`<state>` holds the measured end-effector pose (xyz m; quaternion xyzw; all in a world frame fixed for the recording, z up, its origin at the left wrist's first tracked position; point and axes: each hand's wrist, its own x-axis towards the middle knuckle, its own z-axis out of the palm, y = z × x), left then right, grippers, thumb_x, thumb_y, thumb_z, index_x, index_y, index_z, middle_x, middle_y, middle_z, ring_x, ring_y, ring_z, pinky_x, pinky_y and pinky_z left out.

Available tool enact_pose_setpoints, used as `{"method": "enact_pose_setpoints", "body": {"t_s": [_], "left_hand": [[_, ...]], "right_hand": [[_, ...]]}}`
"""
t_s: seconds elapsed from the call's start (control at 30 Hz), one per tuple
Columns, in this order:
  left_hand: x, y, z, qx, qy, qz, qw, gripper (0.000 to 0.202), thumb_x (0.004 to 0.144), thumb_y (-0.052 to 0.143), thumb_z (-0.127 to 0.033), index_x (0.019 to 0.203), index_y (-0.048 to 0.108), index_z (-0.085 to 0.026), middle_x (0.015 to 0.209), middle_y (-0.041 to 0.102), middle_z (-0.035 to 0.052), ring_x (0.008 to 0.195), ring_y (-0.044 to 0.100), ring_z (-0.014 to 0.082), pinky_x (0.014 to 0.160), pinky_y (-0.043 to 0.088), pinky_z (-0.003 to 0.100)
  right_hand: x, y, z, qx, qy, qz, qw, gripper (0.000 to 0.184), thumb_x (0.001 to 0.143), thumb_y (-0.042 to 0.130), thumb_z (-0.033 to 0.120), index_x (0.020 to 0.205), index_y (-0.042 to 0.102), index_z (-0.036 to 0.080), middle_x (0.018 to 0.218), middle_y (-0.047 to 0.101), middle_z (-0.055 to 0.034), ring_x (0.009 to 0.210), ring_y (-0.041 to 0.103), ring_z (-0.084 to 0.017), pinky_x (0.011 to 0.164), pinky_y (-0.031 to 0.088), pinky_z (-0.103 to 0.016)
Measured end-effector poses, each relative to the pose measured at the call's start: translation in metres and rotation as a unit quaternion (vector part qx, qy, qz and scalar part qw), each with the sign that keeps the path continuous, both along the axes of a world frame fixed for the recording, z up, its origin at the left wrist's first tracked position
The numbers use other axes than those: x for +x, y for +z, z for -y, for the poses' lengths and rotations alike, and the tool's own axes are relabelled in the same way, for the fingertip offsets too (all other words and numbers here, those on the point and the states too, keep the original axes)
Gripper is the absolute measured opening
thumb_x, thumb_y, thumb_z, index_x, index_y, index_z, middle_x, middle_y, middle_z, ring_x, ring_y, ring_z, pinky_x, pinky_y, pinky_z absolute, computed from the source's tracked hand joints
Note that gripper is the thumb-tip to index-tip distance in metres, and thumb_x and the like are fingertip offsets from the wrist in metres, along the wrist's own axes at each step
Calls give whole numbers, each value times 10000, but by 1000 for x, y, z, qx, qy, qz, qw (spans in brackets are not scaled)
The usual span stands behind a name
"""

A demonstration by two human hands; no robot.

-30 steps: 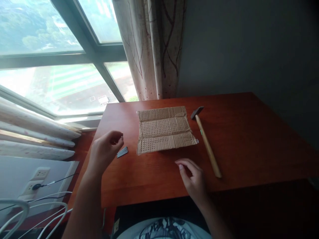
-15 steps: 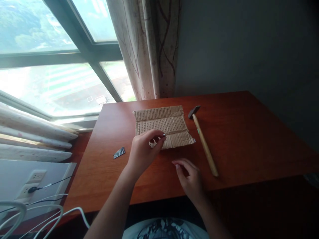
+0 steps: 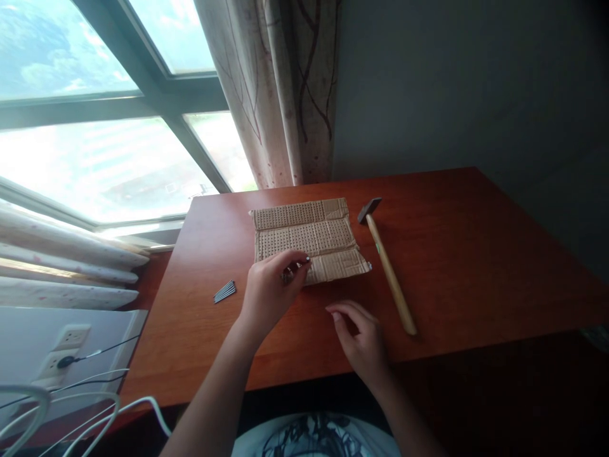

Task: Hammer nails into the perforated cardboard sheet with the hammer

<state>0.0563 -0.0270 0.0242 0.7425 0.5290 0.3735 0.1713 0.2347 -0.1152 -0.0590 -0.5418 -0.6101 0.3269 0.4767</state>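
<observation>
My left hand [image 3: 273, 285] is over the near left part of a perforated cardboard sheet [image 3: 304, 235], its thumb and forefinger pinched on a nail [image 3: 307, 259]. Only the pale end of that nail shows at the fingertips. The rest of it is hidden by the fingers. To the right and nearer my body, my right hand [image 3: 359, 336] hovers by the table's front side, with thumb and curled fingers drawn together and nothing visible between them. A row of several loose nails [image 3: 224, 291] lies on the table left of my left hand.
A hammer [image 3: 390, 279] with a wooden handle lies right of the cardboard, its head toward the wall. The reddish-brown table [image 3: 466, 266] stands beside a window and curtain [image 3: 285, 95]. White cables [image 3: 109, 412] hang at the lower left, near a wall socket [image 3: 71, 336].
The view has shifted slightly, and my left hand appears a little further left over the cardboard, still pinching the nail. My right hand has hardly moved.
</observation>
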Motion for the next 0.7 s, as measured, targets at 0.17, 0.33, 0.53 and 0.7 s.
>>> {"method": "enact_pose_setpoints", "body": {"t_s": [0.17,0.33,0.53,0.7], "left_hand": [[0,-1,1,-4,0,-2,1000,42,876,656,-213,871,695,-198,725,718,-11,606,642,102,578,488,201],[0,-1,1,-7,5,-3,1000,47,878,655,-211,877,701,-202,738,730,-8,615,649,106,587,493,208],[0,-2,1,-3,3,4,1000,46,880,660,-215,875,703,-200,728,723,-10,609,645,103,583,489,202],[1,-4,0,-5,-1,4,1000,30,872,674,-205,880,702,-199,727,709,-25,598,622,88,589,475,195]], "right_hand": [[1,-1,0,-6,6,-3,1000,192,942,536,182,977,722,215,958,734,-68,909,694,-210,811,575,-346],[1,1,0,-10,7,-8,1000,186,942,540,177,978,719,214,960,729,-64,914,690,-204,822,565,-343],[0,2,0,-14,8,-9,1000,190,943,537,173,980,719,213,959,728,-62,915,688,-203,826,562,-341],[0,0,1,-14,6,-5,1000,188,946,534,168,980,714,210,963,729,-60,916,684,-197,834,553,-333]]}}
